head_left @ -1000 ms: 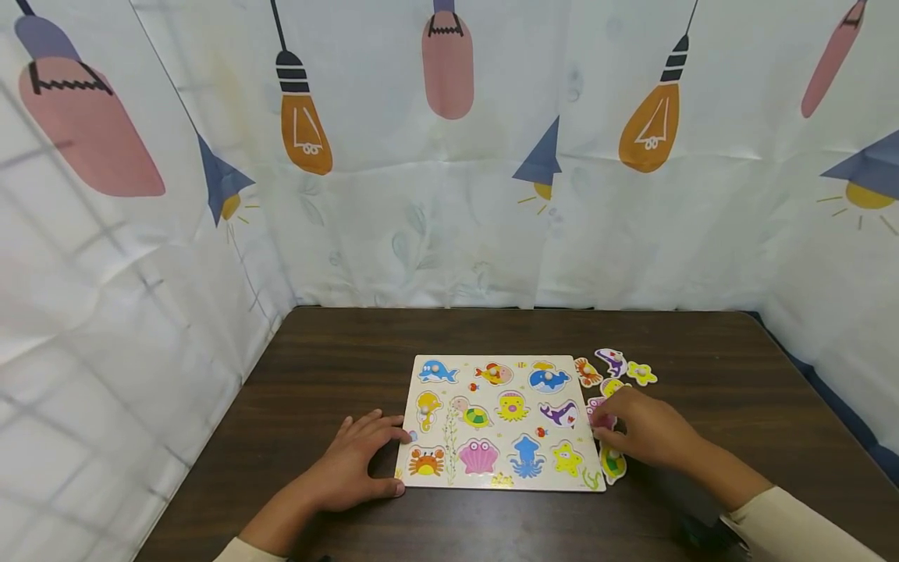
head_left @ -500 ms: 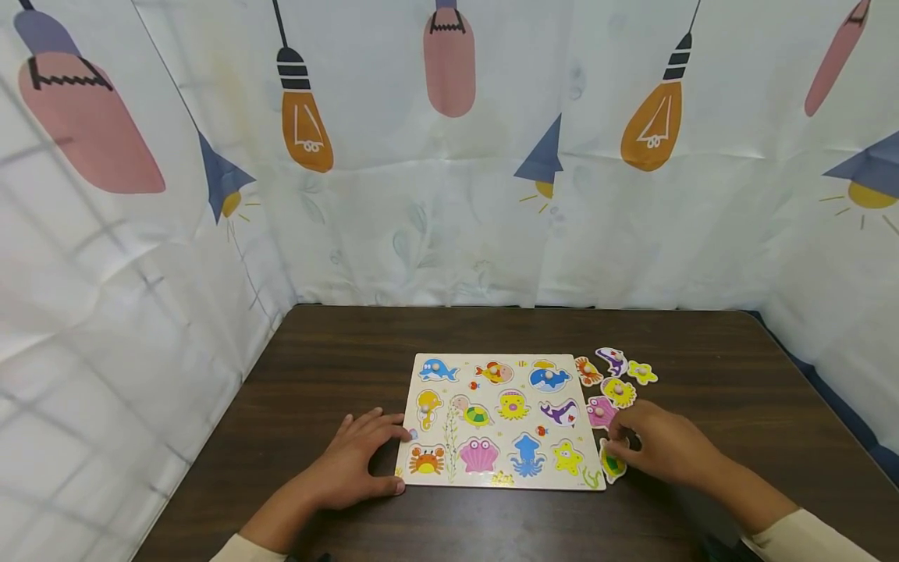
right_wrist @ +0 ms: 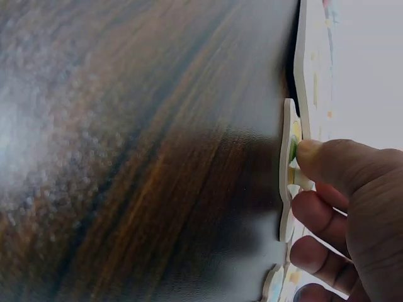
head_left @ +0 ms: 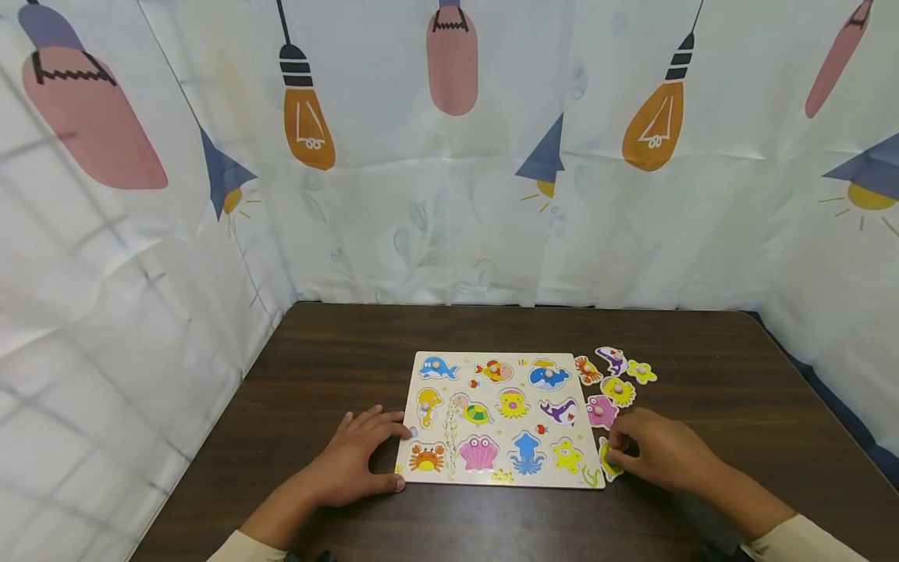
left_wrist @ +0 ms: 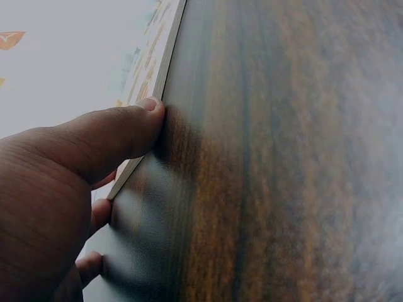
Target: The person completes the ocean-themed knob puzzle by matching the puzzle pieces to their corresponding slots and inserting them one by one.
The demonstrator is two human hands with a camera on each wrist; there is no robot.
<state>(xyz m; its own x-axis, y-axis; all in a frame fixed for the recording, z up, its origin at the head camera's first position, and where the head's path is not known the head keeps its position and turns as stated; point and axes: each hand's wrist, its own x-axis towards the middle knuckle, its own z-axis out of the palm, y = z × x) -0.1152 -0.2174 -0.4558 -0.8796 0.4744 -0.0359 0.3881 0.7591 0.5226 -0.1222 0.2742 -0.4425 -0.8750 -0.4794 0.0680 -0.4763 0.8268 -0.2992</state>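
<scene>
A wooden peg puzzle board (head_left: 449, 468) with sea-animal pictures lies flat on the table. My left hand (head_left: 361, 457) rests at its near left corner, thumb at the front edge and fingers along the left side; the left wrist view shows the thumb (left_wrist: 135, 123) against the board's edge. My right hand (head_left: 663, 449) is over the turtle puzzle piece (head_left: 609, 467) by the board's right edge. In the right wrist view, thumb and index finger pinch the small knob (right_wrist: 301, 179) on that piece. The hand partly hides the piece in the head view.
Beyond the right hand lie loose pieces: a pink fish (head_left: 601, 411), a yellow piece (head_left: 619, 390), a yellow starfish (head_left: 642, 371), a purple whale (head_left: 612, 360) and an orange crab (head_left: 587, 371). Knobbed pieces, such as a blue whale (head_left: 437, 368), sit in the board. A printed curtain (head_left: 449, 195) hangs behind the table.
My right hand has moved from the pink piece toward the near side, down to the turtle piece, uncovering the pink and yellow pieces. The left hand stays at the board's corner.
</scene>
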